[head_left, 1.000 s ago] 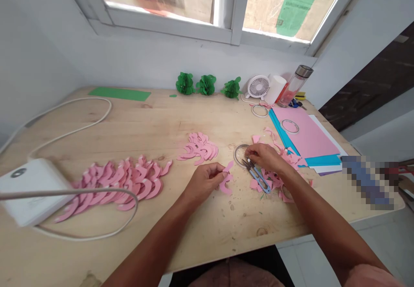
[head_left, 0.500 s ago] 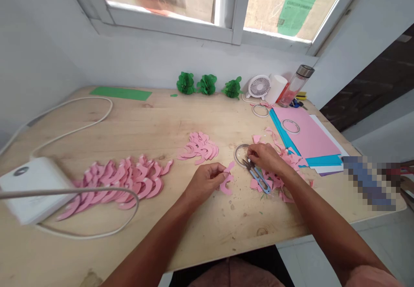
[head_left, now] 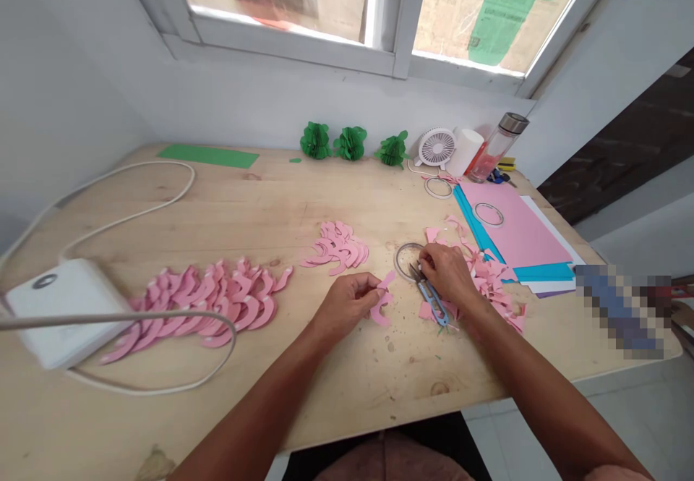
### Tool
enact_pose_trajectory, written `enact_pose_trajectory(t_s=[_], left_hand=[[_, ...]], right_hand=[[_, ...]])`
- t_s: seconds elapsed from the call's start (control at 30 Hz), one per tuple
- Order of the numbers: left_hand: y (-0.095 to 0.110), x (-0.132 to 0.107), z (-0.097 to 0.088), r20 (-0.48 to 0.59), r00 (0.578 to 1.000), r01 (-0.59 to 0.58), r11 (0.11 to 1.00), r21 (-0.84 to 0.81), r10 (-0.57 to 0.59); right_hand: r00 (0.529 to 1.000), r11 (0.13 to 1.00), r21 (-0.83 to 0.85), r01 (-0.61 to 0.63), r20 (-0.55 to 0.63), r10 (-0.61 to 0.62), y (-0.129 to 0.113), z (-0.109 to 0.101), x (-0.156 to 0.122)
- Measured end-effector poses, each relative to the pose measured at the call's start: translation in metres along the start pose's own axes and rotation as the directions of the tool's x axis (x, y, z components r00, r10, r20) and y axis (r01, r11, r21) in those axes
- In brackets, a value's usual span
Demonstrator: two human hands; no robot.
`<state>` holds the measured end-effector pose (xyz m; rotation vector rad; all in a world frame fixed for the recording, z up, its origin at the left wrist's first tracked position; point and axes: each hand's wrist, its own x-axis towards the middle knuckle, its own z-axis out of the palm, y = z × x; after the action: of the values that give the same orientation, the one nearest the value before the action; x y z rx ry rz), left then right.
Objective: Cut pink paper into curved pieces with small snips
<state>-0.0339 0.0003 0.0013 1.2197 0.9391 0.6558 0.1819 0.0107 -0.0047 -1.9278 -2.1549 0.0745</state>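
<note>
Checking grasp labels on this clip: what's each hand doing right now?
Left hand: closed, holding a curved pink paper cutout.
Right hand: cannot tell, curled over thread snips.

White walls (head_left: 70, 90), white-framed window (head_left: 404, 18), pale wooden table (head_left: 379, 387), pale floor (head_left: 623, 423)

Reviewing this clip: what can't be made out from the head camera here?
Head view: right hand hides the tips of the snips, so any hold cannot be told.
Fingers of the left hand hide part of the pink paper piece.
A pixelated patch hides whatever lies at the table's right edge.
Small items beside the glass bottle are too small to name.
The white box is blurred, its round marking unclear.
</note>
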Motion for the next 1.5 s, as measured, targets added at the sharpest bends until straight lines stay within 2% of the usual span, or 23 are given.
enact_pose_trajectory(t_s=[0.2,0.33,0.43,0.5,0.67,0.73,0.8,1.0,1.27,1.5], left_hand=[[0.0,0.0,0.0,-0.004,1.0,-0.003,1.0,-0.019,0.003],[0.0,0.0,-0.001,-0.009,1.0,0.002,0.999,-0.04,-0.002],[0.001,-0.001,-0.001,-0.002,1.0,0.014,0.997,-0.074,-0.014],[0.002,-0.001,-0.001,0.0,1.0,0.022,0.995,-0.098,-0.022],[0.0,0.0,-0.002,-0.006,0.999,0.033,0.986,-0.162,-0.034],[-0.001,0.001,-0.002,0.003,0.999,0.043,0.979,-0.198,-0.043],[-0.001,0.001,-0.002,0.017,0.998,0.055,0.973,-0.224,-0.053],[0.0,0.0,-0.002,0.02,0.998,0.057,0.978,-0.203,-0.054],[0.0,0.0,-0.001,0.044,0.998,0.048,0.982,-0.181,-0.041],[0.0,0.0,-0.001,0.024,0.999,0.046,0.978,-0.204,-0.042]], right_hand=[[0.991,0.997,0.058,-0.057,-0.118,0.064,0.0,0.008,-0.002],[0.976,0.976,0.19,-0.105,-0.166,0.137,-0.002,0.006,-0.003],[0.964,0.929,0.34,-0.143,-0.165,0.208,-0.009,-0.003,-0.006],[0.961,0.847,0.505,-0.168,-0.109,0.256,-0.016,-0.008,-0.009],[0.951,0.541,0.812,-0.218,0.054,0.303,-0.039,-0.01,-0.017],[0.954,0.466,0.862,-0.197,0.059,0.294,-0.046,-0.008,-0.018],[0.958,0.435,0.888,-0.152,0.024,0.284,-0.053,-0.006,-0.019],[0.985,0.424,0.905,-0.031,-0.044,0.167,-0.059,-0.003,-0.019],[0.987,0.473,0.881,-0.029,-0.05,0.154,-0.054,0.007,-0.021],[0.983,0.622,0.783,-0.016,-0.102,0.154,-0.058,0.006,-0.024]])
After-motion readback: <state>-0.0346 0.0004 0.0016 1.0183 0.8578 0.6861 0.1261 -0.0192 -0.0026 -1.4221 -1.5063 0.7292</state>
